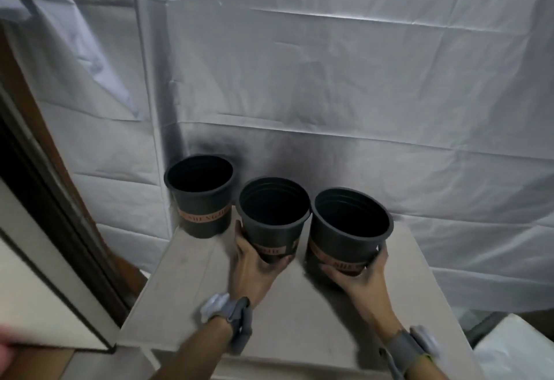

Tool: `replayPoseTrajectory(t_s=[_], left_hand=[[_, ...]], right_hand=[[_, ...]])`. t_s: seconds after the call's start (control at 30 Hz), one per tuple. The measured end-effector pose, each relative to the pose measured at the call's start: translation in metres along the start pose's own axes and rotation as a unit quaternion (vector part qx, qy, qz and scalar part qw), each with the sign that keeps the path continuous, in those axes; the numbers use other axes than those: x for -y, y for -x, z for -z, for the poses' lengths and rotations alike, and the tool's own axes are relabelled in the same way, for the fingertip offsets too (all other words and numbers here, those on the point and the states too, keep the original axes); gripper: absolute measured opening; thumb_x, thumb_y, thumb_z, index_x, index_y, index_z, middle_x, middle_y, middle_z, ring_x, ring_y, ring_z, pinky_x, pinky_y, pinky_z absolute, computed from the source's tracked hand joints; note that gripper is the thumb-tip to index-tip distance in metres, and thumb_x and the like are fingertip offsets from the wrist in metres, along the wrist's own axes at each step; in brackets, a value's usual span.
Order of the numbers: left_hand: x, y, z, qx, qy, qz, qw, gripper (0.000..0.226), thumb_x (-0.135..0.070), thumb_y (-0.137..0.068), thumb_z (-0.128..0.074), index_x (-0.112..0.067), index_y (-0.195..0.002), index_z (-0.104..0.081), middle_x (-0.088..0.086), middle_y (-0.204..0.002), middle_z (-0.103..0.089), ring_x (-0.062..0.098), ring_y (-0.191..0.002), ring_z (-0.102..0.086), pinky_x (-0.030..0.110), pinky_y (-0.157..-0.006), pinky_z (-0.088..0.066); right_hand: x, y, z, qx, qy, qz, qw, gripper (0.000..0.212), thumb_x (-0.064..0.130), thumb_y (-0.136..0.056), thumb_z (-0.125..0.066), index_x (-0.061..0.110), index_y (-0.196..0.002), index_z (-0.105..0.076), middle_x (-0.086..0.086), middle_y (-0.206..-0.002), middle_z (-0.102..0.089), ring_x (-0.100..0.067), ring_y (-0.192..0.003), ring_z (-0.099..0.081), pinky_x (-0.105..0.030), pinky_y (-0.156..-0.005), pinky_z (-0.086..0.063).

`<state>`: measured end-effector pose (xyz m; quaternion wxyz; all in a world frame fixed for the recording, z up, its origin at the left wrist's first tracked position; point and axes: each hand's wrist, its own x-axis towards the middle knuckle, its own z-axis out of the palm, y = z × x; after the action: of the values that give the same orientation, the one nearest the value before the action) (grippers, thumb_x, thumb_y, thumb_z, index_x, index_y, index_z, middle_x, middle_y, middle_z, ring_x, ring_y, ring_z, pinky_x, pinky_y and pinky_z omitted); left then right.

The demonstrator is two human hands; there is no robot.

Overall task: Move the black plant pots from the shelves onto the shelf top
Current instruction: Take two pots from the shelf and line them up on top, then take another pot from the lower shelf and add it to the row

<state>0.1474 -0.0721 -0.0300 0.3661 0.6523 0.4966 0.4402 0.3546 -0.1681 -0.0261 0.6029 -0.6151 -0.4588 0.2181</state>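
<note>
on the left, one black pot [200, 196] stands alone at the back corner of the shelf top [186, 283], up against the white sheet [359, 79]. in the middle, the left hand [254, 262] has its fingers wrapped tight around the low part of a second pot [274, 217]. on the right, the right hand [358, 274] grips a third pot [349, 229] from below, and both held pots lean a little and sit just beside each other over the top.

orange band on left pot [200, 196] reads roughly "MHENGHO", other pots' bands partly hidden
</note>
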Motion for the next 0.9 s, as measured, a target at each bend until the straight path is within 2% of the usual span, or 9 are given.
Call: replayPoseTrajectory(t_s=[0.17,0.27,0.37,0.43,0.53,0.67,0.7,0.8,0.9], left_hand=[[0.000,-0.017,-0.024,-0.070,-0.100,0.046,0.991,0.126,-0.058,-0.050,-0.083,-0.035,-0.146,-0.004,0.004,-0.151,-0.033,0.030,-0.132,-0.041,0.051,-0.104,-0.043],[0.006,-0.022,-0.032,-0.098,-0.113,0.059,0.987,0.114,-0.055,-0.057,-0.079,-0.033,-0.145,-0.009,0.008,-0.150,-0.033,0.029,-0.134,-0.040,0.051,-0.105,-0.042],[0.009,-0.028,-0.035,-0.120,-0.109,0.091,0.983,0.109,-0.051,-0.063,-0.082,-0.037,-0.143,-0.009,0.009,-0.149,-0.036,0.026,-0.135,-0.040,0.049,-0.106,-0.041],[0.013,-0.030,-0.036,-0.118,-0.131,0.094,0.980,0.109,-0.054,-0.064,-0.081,-0.039,-0.143,-0.007,0.009,-0.151,-0.034,0.026,-0.137,-0.038,0.048,-0.108,-0.040],[0.015,-0.030,-0.035,-0.110,-0.128,0.105,0.980,0.106,-0.062,-0.063,-0.078,-0.045,-0.141,-0.009,0.003,-0.153,-0.031,0.022,-0.137,-0.037,0.043,-0.109,-0.040],[0.014,-0.031,-0.036,-0.106,-0.140,0.091,0.980,0.115,-0.071,-0.059,-0.075,-0.041,-0.147,-0.007,-0.006,-0.156,-0.027,0.016,-0.140,-0.033,0.044,-0.111,-0.038],[0.012,-0.031,-0.036,-0.107,-0.141,0.089,0.980,0.118,-0.073,-0.058,-0.075,-0.040,-0.148,-0.005,-0.007,-0.157,-0.026,0.014,-0.140,-0.032,0.044,-0.111,-0.038],[0.011,-0.031,-0.034,-0.105,-0.151,0.073,0.980,0.119,-0.074,-0.059,-0.074,-0.039,-0.149,-0.004,-0.009,-0.158,-0.023,0.013,-0.141,-0.030,0.041,-0.112,-0.037],[0.012,-0.030,-0.033,-0.105,-0.147,0.072,0.981,0.115,-0.072,-0.062,-0.073,-0.038,-0.149,-0.006,-0.007,-0.157,-0.024,0.015,-0.141,-0.030,0.040,-0.113,-0.036]], right_hand=[[-0.021,-0.052,0.016,-0.003,0.035,0.040,0.999,0.114,0.047,-0.046,-0.100,0.038,-0.136,-0.030,0.047,-0.123,-0.039,0.021,-0.118,-0.043,-0.004,-0.096,-0.035],[-0.031,-0.079,0.023,0.006,0.042,0.038,0.998,0.109,0.055,-0.044,-0.094,0.034,-0.131,-0.033,0.021,-0.120,-0.047,0.008,-0.109,-0.049,-0.021,-0.100,-0.040],[-0.041,-0.095,0.021,0.022,0.054,0.047,0.997,0.104,0.049,-0.049,-0.098,0.025,-0.131,-0.039,0.013,-0.123,-0.050,0.003,-0.116,-0.052,-0.038,-0.102,-0.045],[-0.047,-0.105,0.016,0.036,0.077,0.049,0.995,0.108,0.053,-0.049,-0.096,0.019,-0.136,-0.041,-0.001,-0.129,-0.053,-0.018,-0.124,-0.054,-0.050,-0.104,-0.047],[-0.047,-0.108,0.008,0.065,0.049,0.034,0.996,0.112,0.062,-0.047,-0.093,0.019,-0.137,-0.043,0.000,-0.131,-0.055,-0.019,-0.124,-0.056,-0.045,-0.102,-0.050],[-0.046,-0.105,0.004,0.055,0.019,0.041,0.997,0.100,0.062,-0.049,-0.090,0.026,-0.130,-0.044,0.041,-0.121,-0.049,0.010,-0.115,-0.053,-0.024,-0.095,-0.046],[-0.046,-0.106,0.004,0.055,0.028,0.039,0.997,0.100,0.061,-0.049,-0.091,0.025,-0.130,-0.044,0.040,-0.122,-0.049,0.009,-0.116,-0.053,-0.025,-0.095,-0.047],[-0.053,-0.105,0.002,0.056,0.066,0.014,0.996,0.117,0.070,-0.044,-0.090,0.019,-0.138,-0.043,0.005,-0.133,-0.056,-0.016,-0.124,-0.056,-0.043,-0.100,-0.052],[-0.053,-0.101,0.002,0.064,0.101,0.000,0.993,0.128,0.085,-0.039,-0.079,0.021,-0.141,-0.038,-0.003,-0.136,-0.052,-0.025,-0.127,-0.052,-0.049,-0.103,-0.050]])
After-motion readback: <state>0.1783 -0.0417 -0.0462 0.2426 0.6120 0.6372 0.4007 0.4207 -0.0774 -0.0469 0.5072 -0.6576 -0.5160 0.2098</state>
